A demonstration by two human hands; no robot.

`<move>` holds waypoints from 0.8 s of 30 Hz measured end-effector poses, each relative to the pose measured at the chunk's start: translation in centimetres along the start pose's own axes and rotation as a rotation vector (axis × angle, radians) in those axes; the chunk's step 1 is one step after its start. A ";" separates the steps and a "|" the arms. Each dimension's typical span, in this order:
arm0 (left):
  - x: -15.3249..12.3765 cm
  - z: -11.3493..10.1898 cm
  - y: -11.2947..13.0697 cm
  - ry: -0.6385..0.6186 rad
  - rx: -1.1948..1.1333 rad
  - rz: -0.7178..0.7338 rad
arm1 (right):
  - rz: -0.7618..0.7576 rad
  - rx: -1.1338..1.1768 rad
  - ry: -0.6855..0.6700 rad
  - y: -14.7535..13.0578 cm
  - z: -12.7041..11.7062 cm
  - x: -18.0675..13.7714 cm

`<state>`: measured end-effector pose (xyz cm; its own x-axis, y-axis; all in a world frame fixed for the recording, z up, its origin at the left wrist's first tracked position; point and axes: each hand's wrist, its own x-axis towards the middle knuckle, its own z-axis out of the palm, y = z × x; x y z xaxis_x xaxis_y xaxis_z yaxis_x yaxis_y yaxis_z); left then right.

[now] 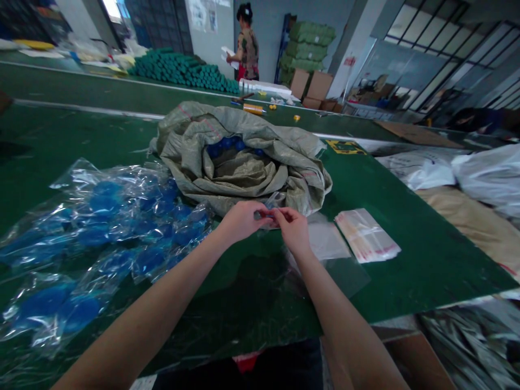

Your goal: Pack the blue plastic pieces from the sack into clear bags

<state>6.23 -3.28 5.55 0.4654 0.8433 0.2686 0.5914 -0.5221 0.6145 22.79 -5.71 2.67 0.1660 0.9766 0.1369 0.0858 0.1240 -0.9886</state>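
Observation:
My left hand (242, 221) and my right hand (293, 229) meet over the green table (406, 260), just in front of a rolled-down woven sack (244, 157). Both hands have their fingers pinched together on a small item with a bit of blue in it and clear film around it (268, 215); I cannot name it. A clear plastic bag (325, 241) lies under and beside my right hand. Blue round pieces (227, 145) show inside the sack.
A heap of clear bags holding blue pieces (101, 233) covers the left of the table. A stack of flat clear bags (368, 235) lies at the right. White sacks (487, 173) sit far right. A person (247, 46) stands at a far table beside green rolls (182, 69).

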 end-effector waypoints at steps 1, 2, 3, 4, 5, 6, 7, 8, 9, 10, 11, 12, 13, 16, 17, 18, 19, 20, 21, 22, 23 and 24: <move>0.0 0.1 0.0 -0.004 0.037 0.002 | 0.006 -0.015 -0.013 0.0 0.0 0.0; -0.1 0.2 0.1 -0.007 0.071 0.002 | 0.012 -0.030 -0.025 0.0 -0.1 -0.1; -0.2 0.3 0.3 -0.008 0.102 0.000 | 0.020 -0.044 -0.032 0.0 -0.1 -0.2; -0.2 0.4 0.4 -0.005 0.128 -0.004 | 0.026 -0.057 -0.035 0.0 -0.1 -0.2; -0.3 0.4 0.6 -0.002 0.148 -0.008 | 0.030 -0.067 -0.036 -0.1 -0.1 -0.2; -0.3 0.4 0.7 0.003 0.165 -0.012 | 0.032 -0.073 -0.042 -0.1 -0.2 -0.3; -0.3 0.4 0.8 0.010 0.178 -0.017 | 0.031 -0.073 -0.056 -0.2 -0.2 -0.3; -0.3 0.4 0.8 0.015 0.186 -0.020 | 0.031 -0.065 -0.075 -0.2 -0.2 -0.3; -0.3 0.4 0.8 0.018 0.188 -0.023 | 0.034 -0.050 -0.096 -0.4 -0.3 -0.3; -0.3 0.3 0.8 0.018 0.185 -0.024 | 0.039 -0.034 -0.120 -0.5 -0.3 -0.3; -0.3 0.3 0.8 0.017 0.176 -0.023 | 0.045 -0.021 -0.139 -0.6 -0.4 -0.3; -0.3 0.2 0.7 0.016 0.166 -0.021 | 0.051 -0.013 -0.153 -0.6 -0.5 -0.2; -0.3 0.2 0.7 0.014 0.153 -0.017 | 0.059 -0.009 -0.164 -0.7 -0.5 -0.2; -0.3 -0.1 0.6 0.006 0.109 -0.014 | 0.074 -0.024 -0.196 -1.0 -0.9 0.2; -0.3 -0.3 0.5 0.004 0.092 -0.016 | 0.064 -0.048 -0.207 -1.1 -1.1 0.4; -0.2 -0.6 0.5 0.004 0.075 -0.017 | 0.045 -0.087 -0.222 -1.4 -1.3 0.7; -0.2 -0.9 0.5 0.009 0.060 -0.020 | 0.022 -0.140 -0.243 -1.8 -1.4 0.9; -0.2 -1.3 0.5 0.017 0.046 -0.025 | -0.004 -0.209 -0.269 -2.3 -1.5 1.2; -0.2 -1.7 0.5 0.030 0.038 -0.036 | -0.032 -0.297 -0.290 -3.0 -1.5 1.5; -0.2 -2.2 0.6 0.050 0.040 -0.056 | -0.064 -0.408 -0.299 -3.7 -1.4 1.7; -0.2 -2.6 0.8 0.079 0.059 -0.087 | -0.104 -0.543 -0.287 -4.5 -1.1 1.9; -0.3 -3.0 1.0 0.114 0.094 -0.124 | -0.147 -0.694 -0.253 -5.2 -0.7 2.1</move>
<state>4.74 -3.68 8.31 0.3108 0.9081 0.2808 0.7011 -0.4185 0.5774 23.34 -4.47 8.18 -0.1186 0.9795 0.1630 0.7033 0.1988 -0.6826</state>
